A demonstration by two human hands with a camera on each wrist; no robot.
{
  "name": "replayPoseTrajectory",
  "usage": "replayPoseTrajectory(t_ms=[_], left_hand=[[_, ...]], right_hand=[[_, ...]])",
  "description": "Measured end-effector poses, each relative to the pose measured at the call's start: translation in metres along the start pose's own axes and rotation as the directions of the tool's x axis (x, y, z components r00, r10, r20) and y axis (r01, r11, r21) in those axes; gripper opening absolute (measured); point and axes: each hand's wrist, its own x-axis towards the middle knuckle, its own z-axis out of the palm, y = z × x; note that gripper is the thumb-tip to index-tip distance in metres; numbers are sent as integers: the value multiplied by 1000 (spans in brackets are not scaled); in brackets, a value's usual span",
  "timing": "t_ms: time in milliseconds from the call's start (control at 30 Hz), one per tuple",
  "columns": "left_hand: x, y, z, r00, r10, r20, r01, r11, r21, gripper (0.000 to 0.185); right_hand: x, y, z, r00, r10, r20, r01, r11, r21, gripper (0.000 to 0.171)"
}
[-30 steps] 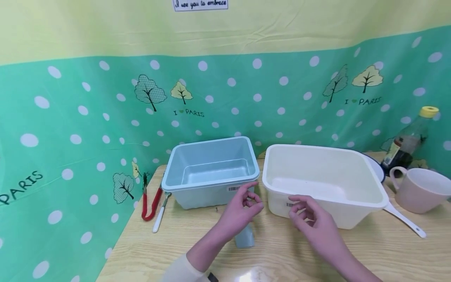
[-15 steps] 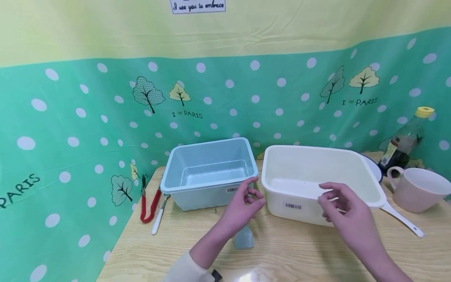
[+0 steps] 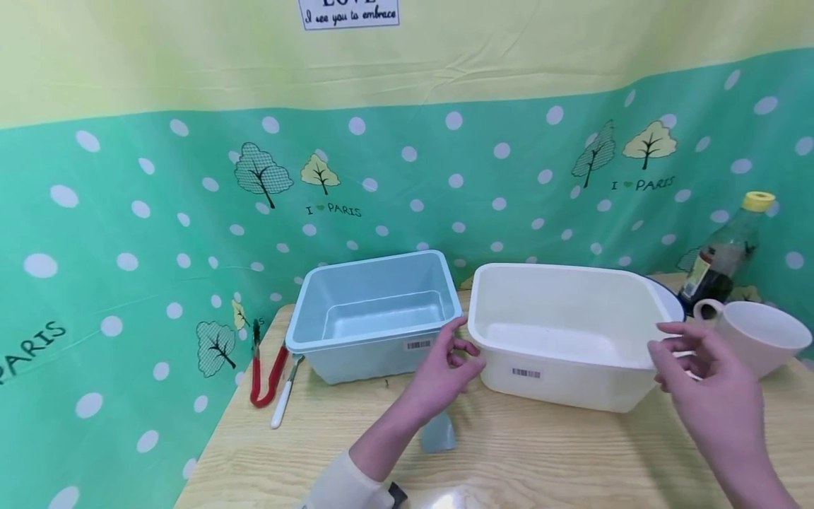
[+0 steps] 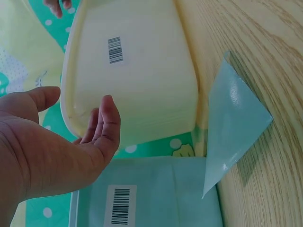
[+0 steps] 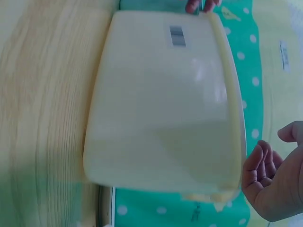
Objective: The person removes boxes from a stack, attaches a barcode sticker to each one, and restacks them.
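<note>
Wooden worktop point(image 3: 547, 452) carries a cream tub point(image 3: 566, 332); the left hand point(image 3: 445, 371) and right hand point(image 3: 712, 389) hover loosely open, empty, at its left and right ends.

Right wrist view blurred throughout; barcode label point(image 5: 177, 35) on cream tub point(image 5: 165, 104) unreadable. Right hand point(image 3: 715, 389) hides tub's near right corner in head view; forearm cut off by bottom edge. Left hand point(image 3: 441, 371) covers upper part of blue sheet point(image 3: 437, 433) on tabletop point(image 3: 540, 459). Plate point(image 3: 670, 300) behind tub mostly hidden, only rim showing. Pink cup point(image 3: 753, 336) cut by right edge. Wall sign point(image 3: 350, 13) cropped at top edge. Bottle point(image 3: 725, 254) label too small to read.
</note>
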Motion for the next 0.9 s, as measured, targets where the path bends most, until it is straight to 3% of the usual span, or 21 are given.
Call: replayPoseTrajectory(t_ms=[200, 300, 367, 433, 533, 600, 667, 900], left_hand=[[0, 0, 0, 1000, 13, 3, -13, 1000, -1, 74], [0, 0, 0, 1000, 9, 7, -9, 1000, 6, 75], [1, 0, 0, 1000, 5, 5, -5, 1000, 11, 76], [0, 0, 0, 1000, 5, -1, -5, 1000, 19, 76], [0, 0, 1, 1000, 7, -11, -7, 999, 44, 76], [-1, 0, 2, 1000, 7, -14, -7, 999, 48, 76], [-2, 0, 2, 1000, 8, -11, -8, 999, 40, 76], [-5, 0, 6, 999, 39, -7, -39, 999, -17, 70]], right_hand=[[14, 17, -13, 997, 45, -60, -51, 994, -97, 49], [20, 26, -17, 998, 59, -16, -61, 989, -137, 63], [25, 31, -20, 993, 84, 76, -74, 988, -135, 76], [32, 35, -22, 971, 116, 207, -92, 988, -121, 90], [40, 41, -24, 892, 146, 428, -125, 989, -79, 102], [43, 45, -22, 843, 131, 521, -118, 991, -58, 102], [44, 49, -21, 810, 103, 577, -107, 994, -27, 101], [43, 56, -20, 806, 29, 591, -30, 1000, -7, 98]])
